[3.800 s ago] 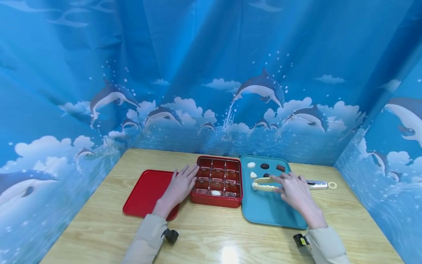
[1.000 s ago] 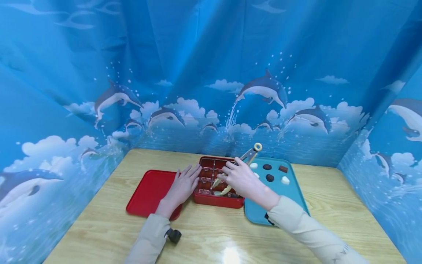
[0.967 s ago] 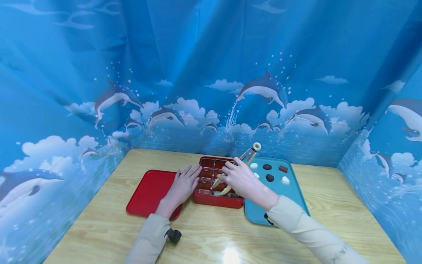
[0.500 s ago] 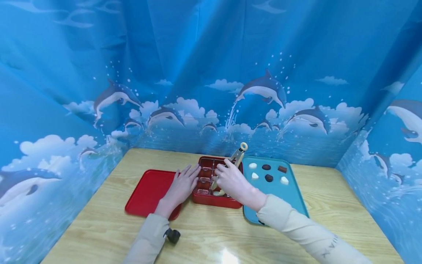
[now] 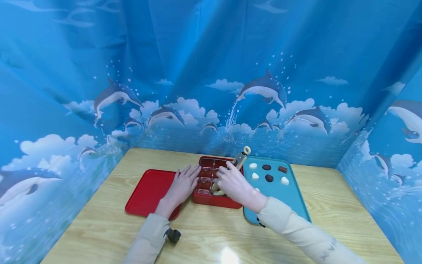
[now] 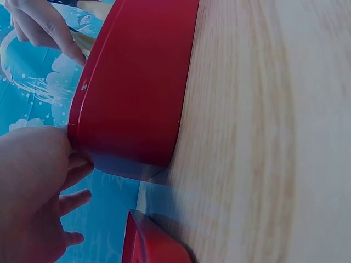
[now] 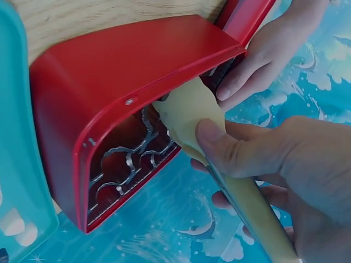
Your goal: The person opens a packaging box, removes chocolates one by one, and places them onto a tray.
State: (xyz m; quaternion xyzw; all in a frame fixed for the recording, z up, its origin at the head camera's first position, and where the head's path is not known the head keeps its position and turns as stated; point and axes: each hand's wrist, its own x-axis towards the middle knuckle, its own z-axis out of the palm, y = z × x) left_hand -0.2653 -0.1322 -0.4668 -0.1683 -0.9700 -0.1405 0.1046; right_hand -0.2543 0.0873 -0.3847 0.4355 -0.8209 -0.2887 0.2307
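Note:
My right hand (image 5: pixel 235 185) grips pale-tipped food tongs (image 5: pixel 240 159), which slant down into the red divided box (image 5: pixel 215 200). In the right wrist view, thumb and fingers pinch the arms of the tongs, and their cream head dips below the box rim; whether a piece is between the tips is hidden. My left hand (image 5: pixel 181 185) lies with fingers extended at the box's left side, and in the left wrist view it touches the box wall (image 6: pixel 131 93) near a corner. Clear dividers (image 7: pixel 134 159) line the box.
Left of the box lies a flat red lid (image 5: pixel 148 194), partly under my left wrist. A blue tray (image 5: pixel 285 198) on the right bears several chocolates, among them a brown square (image 5: pixel 282 169) and a dark round one (image 5: pixel 266 167). A dolphin-print curtain (image 5: pixel 211 91) closes off the back.
The tongs went from over the blue tray to inside the box, then shifted slightly left, and their tips came closer together. My left hand stays in place.

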